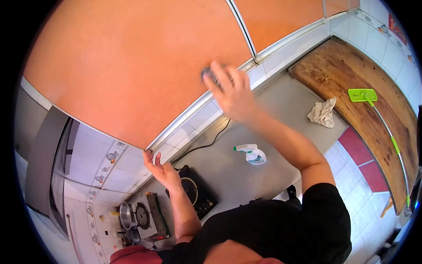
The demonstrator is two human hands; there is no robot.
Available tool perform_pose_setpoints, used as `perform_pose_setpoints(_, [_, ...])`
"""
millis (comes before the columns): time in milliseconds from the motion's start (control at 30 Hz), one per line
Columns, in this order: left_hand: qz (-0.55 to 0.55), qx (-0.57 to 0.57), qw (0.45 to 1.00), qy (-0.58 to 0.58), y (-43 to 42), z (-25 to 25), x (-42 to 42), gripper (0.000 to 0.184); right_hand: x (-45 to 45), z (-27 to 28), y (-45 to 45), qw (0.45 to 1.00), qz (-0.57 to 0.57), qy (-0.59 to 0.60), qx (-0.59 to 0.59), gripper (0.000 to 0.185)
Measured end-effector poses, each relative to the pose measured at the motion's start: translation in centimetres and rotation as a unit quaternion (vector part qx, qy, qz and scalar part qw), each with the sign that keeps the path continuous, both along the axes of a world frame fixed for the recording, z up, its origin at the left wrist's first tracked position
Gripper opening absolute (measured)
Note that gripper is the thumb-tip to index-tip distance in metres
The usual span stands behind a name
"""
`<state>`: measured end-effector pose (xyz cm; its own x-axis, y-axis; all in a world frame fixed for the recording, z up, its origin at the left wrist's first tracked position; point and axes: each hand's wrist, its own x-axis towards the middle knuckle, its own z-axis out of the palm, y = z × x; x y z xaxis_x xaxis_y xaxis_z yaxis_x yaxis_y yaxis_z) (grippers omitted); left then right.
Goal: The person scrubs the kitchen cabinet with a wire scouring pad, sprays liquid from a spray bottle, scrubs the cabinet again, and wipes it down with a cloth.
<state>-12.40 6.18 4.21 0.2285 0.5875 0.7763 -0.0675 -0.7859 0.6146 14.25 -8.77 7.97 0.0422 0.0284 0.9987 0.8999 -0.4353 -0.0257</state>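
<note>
My right hand [235,94] is closed around a dark grey scouring pad [214,78], which looks like metal wool and is partly hidden by the fingers. It is up against the orange cabinet door [132,57], near the door's lower metal edge. My left hand [162,171] is raised below the door's lower left corner. Its fingers are apart, with the fingertips at the door's edge and nothing visible in them. Below, a white spray bottle [255,155] with a green nozzle tip lies on the grey counter [233,176].
A black induction cooktop [193,191] with a cable is on the counter. A crumpled beige cloth [323,112] lies at its right end. A green flat mop [363,95] leans on a wooden board [325,66]. A gas stove [151,215] and pots stand lower left, a range hood [46,163] further left.
</note>
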Motion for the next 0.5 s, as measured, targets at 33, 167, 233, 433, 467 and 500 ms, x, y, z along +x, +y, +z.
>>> perform_pose_setpoints(33, [-0.001, -0.004, 1.000, -0.002, 0.1, 0.0, -0.1, 0.078, -0.5, -0.7, 0.4, 0.999, 0.036, -0.030, -0.013, 0.038])
perform_pose_setpoints(167, [-0.009, 0.007, 1.000, 0.001, -0.1, -0.3, -0.3, 0.078, 3.7, -1.6, -1.9, 0.979, -0.145, 0.119, 0.081, 0.038])
perform_pose_setpoints(233, [-0.006, 0.014, 1.000, 0.002, 0.2, -0.3, -0.2, 0.077, 1.8, -2.1, -1.7, 0.986, -0.114, 0.119, 0.043, 0.044])
perform_pose_setpoints(433, [0.004, 0.012, 1.000, 0.006, -0.1, -0.2, 0.0, 0.076, 2.2, -2.0, -2.3, 0.979, -0.134, 0.149, 0.043, 0.040])
perform_pose_setpoints(467, [0.007, 0.011, 1.000, 0.003, -0.2, -0.1, 0.2, 0.076, 1.7, -2.2, -1.7, 0.986, -0.100, 0.125, 0.037, 0.040])
perform_pose_setpoints(500, [0.008, 0.011, 1.000, 0.002, -0.2, -0.1, 0.3, 0.076, 0.6, -2.7, -0.7, 0.992, -0.068, 0.101, 0.031, 0.040])
